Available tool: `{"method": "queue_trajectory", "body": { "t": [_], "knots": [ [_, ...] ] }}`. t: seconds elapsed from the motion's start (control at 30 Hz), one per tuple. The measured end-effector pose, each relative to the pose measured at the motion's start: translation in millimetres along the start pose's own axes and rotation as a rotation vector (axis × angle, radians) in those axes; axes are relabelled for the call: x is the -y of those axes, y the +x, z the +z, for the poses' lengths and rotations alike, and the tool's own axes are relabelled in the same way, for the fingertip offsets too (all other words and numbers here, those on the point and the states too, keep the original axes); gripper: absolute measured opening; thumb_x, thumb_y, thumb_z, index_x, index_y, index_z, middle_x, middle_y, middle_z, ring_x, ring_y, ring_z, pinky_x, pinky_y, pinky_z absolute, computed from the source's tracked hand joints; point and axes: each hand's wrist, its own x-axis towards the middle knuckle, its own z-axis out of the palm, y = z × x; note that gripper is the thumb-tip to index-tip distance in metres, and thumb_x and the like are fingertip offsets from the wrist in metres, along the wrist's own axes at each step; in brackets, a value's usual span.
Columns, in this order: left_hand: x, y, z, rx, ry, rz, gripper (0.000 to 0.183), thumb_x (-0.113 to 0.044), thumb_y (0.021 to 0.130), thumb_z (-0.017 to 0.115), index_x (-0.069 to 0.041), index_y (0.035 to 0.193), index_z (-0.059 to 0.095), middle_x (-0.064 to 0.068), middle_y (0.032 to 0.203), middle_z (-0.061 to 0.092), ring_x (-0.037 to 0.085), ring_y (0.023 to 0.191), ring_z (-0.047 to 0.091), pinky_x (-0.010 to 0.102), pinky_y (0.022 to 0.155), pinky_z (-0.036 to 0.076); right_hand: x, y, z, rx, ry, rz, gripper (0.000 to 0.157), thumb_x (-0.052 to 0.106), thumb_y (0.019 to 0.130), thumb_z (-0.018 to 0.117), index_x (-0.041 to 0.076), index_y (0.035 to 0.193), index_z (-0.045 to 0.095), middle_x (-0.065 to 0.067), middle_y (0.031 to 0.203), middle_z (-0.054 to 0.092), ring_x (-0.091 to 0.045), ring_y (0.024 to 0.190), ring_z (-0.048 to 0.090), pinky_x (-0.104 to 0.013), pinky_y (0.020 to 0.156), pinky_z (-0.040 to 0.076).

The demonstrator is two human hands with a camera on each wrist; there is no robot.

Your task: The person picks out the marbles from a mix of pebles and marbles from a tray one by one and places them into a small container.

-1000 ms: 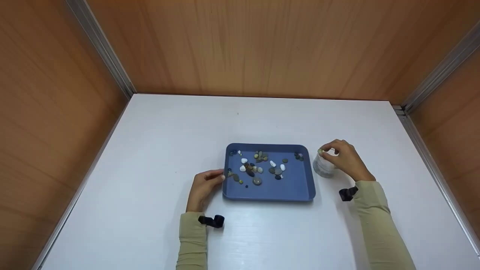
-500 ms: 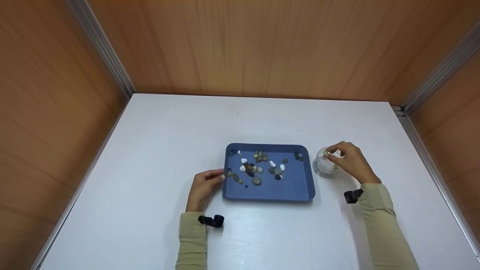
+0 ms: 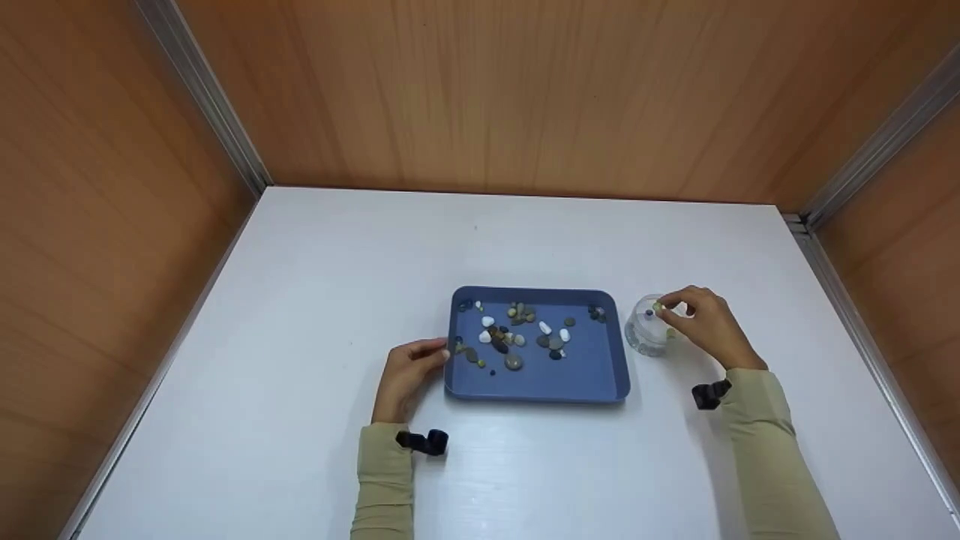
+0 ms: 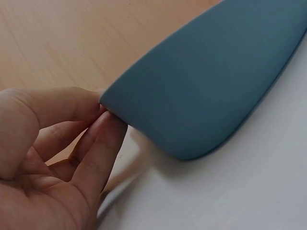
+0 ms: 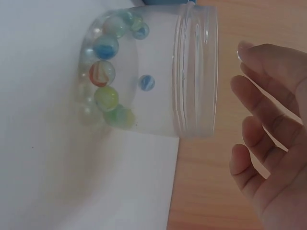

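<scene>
My left hand pinches the left rim of a blue tray; in the left wrist view its fingers close on the tray's corner edge. Pebbles, several white and others grey, brown or dark, lie scattered in the tray. Over the mouth of a clear jar, my right hand pinches a small greenish marble between thumb and forefinger. A blue marble appears in mid-air inside the jar. Coloured marbles lie along the jar's bottom.
The jar stands on the white table, just right of the tray. Wooden panels rise behind and at both sides, with metal strips at their corners. A black wrist camera sits on each sleeve.
My right hand has shifted slightly right and nearer over the jar's mouth. A blue marble now shows below the fingertips, inside the jar. My left hand and the tray stay in place.
</scene>
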Motion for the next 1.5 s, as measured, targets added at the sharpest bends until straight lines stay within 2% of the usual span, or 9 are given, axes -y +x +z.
{"method": "queue_trajectory", "body": {
  "t": [0.2, 0.43, 0.87, 1.1, 1.23, 1.5],
  "knots": [
    [-1.3, 0.9, -0.6, -0.012, 0.015, -0.007, 0.030, -0.006, 0.082, 0.073, 0.000, 0.111, 0.070, 0.013, 0.112, 0.069, 0.014, 0.094, 0.064, 0.026, 0.083, 0.055, -6, -3, -5.3, -0.013, -0.004, 0.012, 0.018, 0.013, 0.088, 0.070, 0.002, 0.102, 0.072, -0.013, 0.097, 0.070, -0.029, 0.084, 0.053, -0.027, 0.071, 0.039],
    [-1.4, 0.3, -1.0, 0.002, 0.026, 0.004, 0.032, -0.007, 0.083, 0.072, 0.000, 0.114, 0.069, 0.013, 0.115, 0.068, 0.012, 0.095, 0.063, 0.026, 0.086, 0.054, -8, -5, -11.3, -0.019, -0.028, 0.030, 0.019, 0.011, 0.088, 0.068, 0.002, 0.104, 0.072, -0.014, 0.097, 0.069, -0.024, 0.082, 0.051, -0.028, 0.070, 0.038],
    [-2.0, 1.2, -1.1, -0.017, 0.022, -0.008, 0.027, -0.006, 0.082, 0.073, -0.002, 0.108, 0.071, 0.012, 0.111, 0.069, 0.016, 0.099, 0.064, 0.027, 0.087, 0.055, -8, -5, -9.0, -0.007, -0.006, 0.024, 0.020, 0.011, 0.089, 0.068, 0.000, 0.105, 0.071, -0.014, 0.098, 0.069, -0.028, 0.084, 0.052, -0.026, 0.068, 0.038],
    [-0.3, 1.2, 0.6, -0.011, 0.019, 0.001, 0.029, -0.004, 0.082, 0.072, 0.001, 0.111, 0.069, 0.013, 0.112, 0.068, 0.015, 0.095, 0.063, 0.027, 0.085, 0.054, -9, -5, -4.1, -0.050, -0.018, -0.043, 0.016, 0.007, 0.086, 0.070, 0.000, 0.100, 0.072, -0.012, 0.092, 0.070, -0.018, 0.075, 0.050, -0.024, 0.065, 0.038],
    [-0.9, 1.1, 1.1, -0.015, 0.014, -0.010, 0.030, -0.005, 0.082, 0.072, 0.000, 0.112, 0.069, 0.012, 0.112, 0.068, 0.013, 0.094, 0.063, 0.025, 0.084, 0.054, -8, -3, -2.9, -0.066, -0.010, -0.054, 0.015, 0.006, 0.085, 0.071, 0.001, 0.099, 0.073, -0.011, 0.089, 0.069, -0.011, 0.073, 0.047, -0.021, 0.063, 0.038],
    [-1.9, 0.3, 2.0, -0.021, 0.016, -0.013, 0.029, -0.005, 0.082, 0.073, 0.000, 0.111, 0.070, 0.013, 0.112, 0.069, 0.013, 0.093, 0.064, 0.025, 0.083, 0.055, -1, 1, -2.0, -0.033, 0.000, -0.028, 0.017, 0.007, 0.087, 0.069, 0.002, 0.103, 0.072, -0.011, 0.091, 0.069, -0.012, 0.075, 0.052, -0.020, 0.064, 0.042]
  ]
}}
